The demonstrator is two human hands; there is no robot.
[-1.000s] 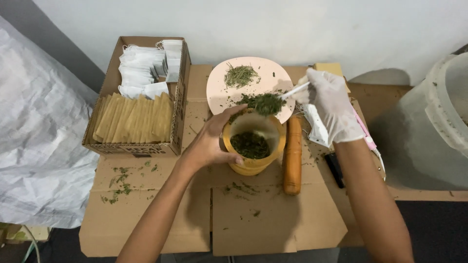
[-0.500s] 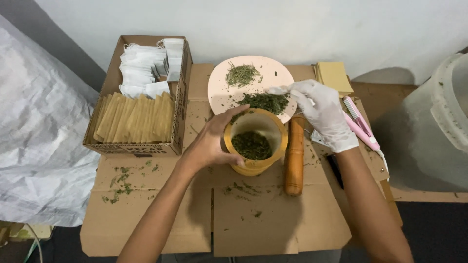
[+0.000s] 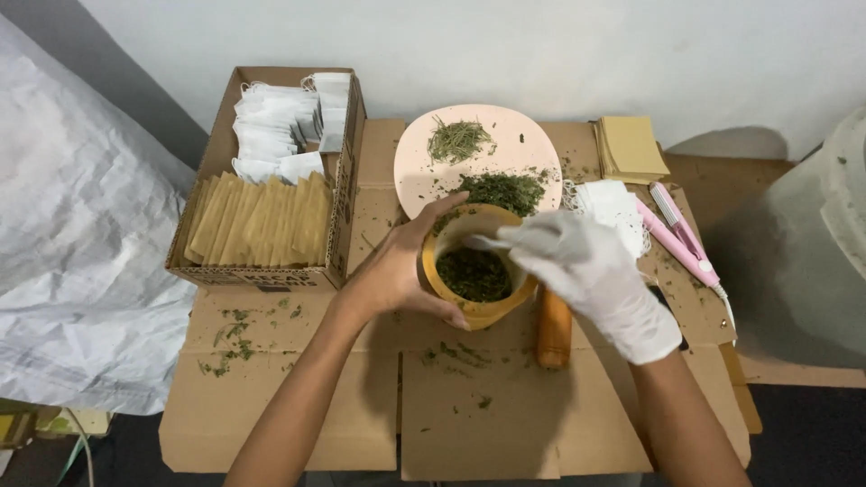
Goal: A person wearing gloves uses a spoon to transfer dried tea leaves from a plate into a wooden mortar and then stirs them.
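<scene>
The bare left hand (image 3: 397, 275) wraps around the left wall of a round yellow-brown wooden mortar bowl (image 3: 478, 271) that stands on flattened brown cardboard sheets (image 3: 298, 397), thumb hooked over the rim toward the far side and fingers curled under the near edge, so it is closed on the bowl and steadies it. The bowl holds a bed of chopped dark green dried herb (image 3: 474, 273). The right hand (image 3: 586, 271), in a thin white glove, comes in from the right and hangs over the bowl's right rim; its fingers are bunched around a small white piece (image 3: 483, 242) whose tip points left across the mouth of the bowl, though what that piece is cannot be told. The herb thus lies just left of and below the gloved fingertips, and the right hand is the nearer one to it from above. Just right of the bowl, partly under the gloved wrist, an orange-brown wooden pestle (image 3: 554, 329) lies with its long axis running toward the person. Beyond the bowl a pale pink round plate (image 3: 523, 144) carries two heaps of green herb. To the left stands an open cardboard box (image 3: 347, 171) of white and tan paper sachets; to the right lie a pink handheld tool (image 3: 681, 239) and a stack of tan square envelopes (image 3: 631, 149).
</scene>
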